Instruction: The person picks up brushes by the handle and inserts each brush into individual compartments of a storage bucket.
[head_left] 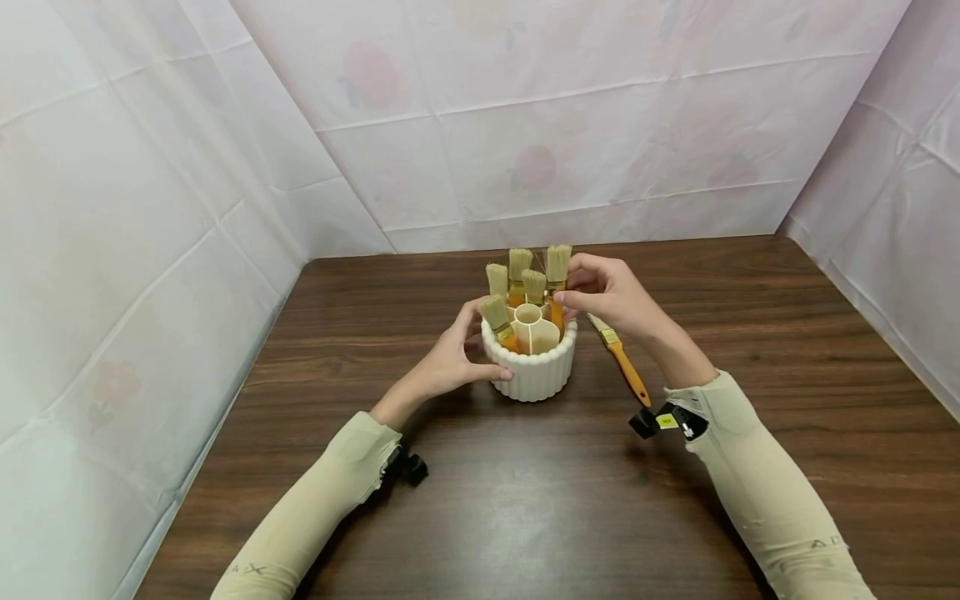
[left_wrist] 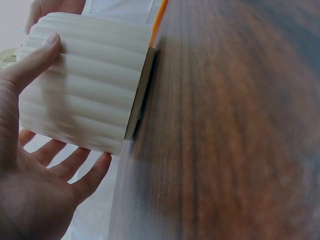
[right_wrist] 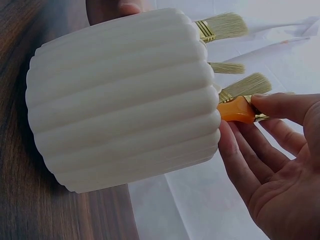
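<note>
A white ribbed holder (head_left: 531, 372) stands mid-table with several straw-bristled, orange-handled brushes upright in its compartments. My left hand (head_left: 480, 354) holds its left side, thumb (left_wrist: 31, 64) across the ribs and fingers (left_wrist: 75, 167) spread round the far side. My right hand (head_left: 576, 292) is at the holder's right rim. It pinches one upright brush (head_left: 557, 279) by the orange handle (right_wrist: 236, 110) under its ferrule, between thumb (right_wrist: 280, 102) and fingers. The holder (right_wrist: 125, 100) fills the right wrist view.
One more orange-handled brush (head_left: 621, 360) lies flat on the dark wood table (head_left: 525, 500), just right of the holder under my right wrist. White sheeting (head_left: 150, 250) walls the table at the back and both sides.
</note>
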